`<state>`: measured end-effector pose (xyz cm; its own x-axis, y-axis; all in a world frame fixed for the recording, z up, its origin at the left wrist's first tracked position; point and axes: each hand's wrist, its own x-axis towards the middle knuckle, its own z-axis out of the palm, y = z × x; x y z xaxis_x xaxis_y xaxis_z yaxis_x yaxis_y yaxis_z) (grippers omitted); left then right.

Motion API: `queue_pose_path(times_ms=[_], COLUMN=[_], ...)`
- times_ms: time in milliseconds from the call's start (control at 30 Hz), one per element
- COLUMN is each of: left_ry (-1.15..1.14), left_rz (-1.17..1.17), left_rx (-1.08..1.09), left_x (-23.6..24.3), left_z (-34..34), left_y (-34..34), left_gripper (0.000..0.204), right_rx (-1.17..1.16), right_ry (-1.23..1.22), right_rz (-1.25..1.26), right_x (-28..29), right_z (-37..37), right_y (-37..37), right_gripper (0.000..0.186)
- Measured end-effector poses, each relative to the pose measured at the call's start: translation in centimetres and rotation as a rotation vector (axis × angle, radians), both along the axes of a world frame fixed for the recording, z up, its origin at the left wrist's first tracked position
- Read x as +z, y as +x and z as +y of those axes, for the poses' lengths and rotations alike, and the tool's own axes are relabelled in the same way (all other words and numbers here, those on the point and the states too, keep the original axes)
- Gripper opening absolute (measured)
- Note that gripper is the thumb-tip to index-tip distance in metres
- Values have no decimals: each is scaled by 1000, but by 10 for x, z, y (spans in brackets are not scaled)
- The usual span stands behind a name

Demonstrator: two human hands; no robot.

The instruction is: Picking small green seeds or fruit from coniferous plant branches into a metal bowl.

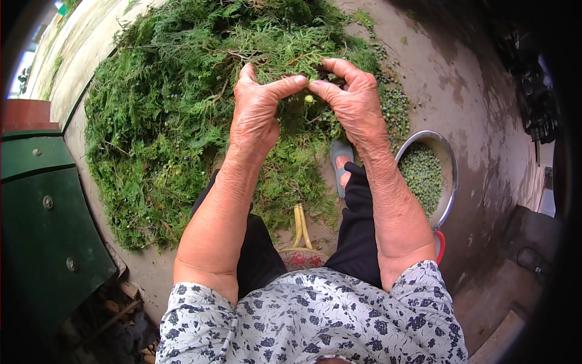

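Both hands are raised over a big heap of evergreen cuttings, with the thumb tips almost meeting. My left hand grips a leafy evergreen sprig; its thumb stretches to the right and its other fingers are mostly hidden behind the greenery. My right hand is curled, thumb and forefinger closing at the sprig's near edge. Just below the thumb tips shows a small pale green cone. Whether the right fingertips touch that cone I cannot tell.
By my right leg stands a metal basin with many small green cones inside. Loose cones lie on the concrete floor beside the heap. A dark green cabinet is at the left. A red handle shows below the basin.
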<state>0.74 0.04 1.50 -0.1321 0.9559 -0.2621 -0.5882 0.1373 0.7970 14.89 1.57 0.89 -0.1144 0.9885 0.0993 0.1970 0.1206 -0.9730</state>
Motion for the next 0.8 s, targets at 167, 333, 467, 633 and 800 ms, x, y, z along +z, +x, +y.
queue_pose_path(times_ms=[167,333,467,633,800], left_ry=[-23,-76,-91,-140,-127], left_rz=[24,-3,-23,-137,-84], left_rx=[-21,-141,-191,-278,-79], left_x=[1,6,0,-3,1], left_z=[0,0,4,5,2], left_y=[3,-1,-6,-8,-3], left_gripper=[70,82,86,93,94], right_rx=[9,134,110,115,79], right_ry=[124,124,-361,-492,-489], right_rz=[-125,-36,386,795,862], right_x=[1,1,7,-7,2], right_z=[2,4,-1,6,10], right_y=[3,6,2,12,14], right_gripper=[31,20,15,13,15])
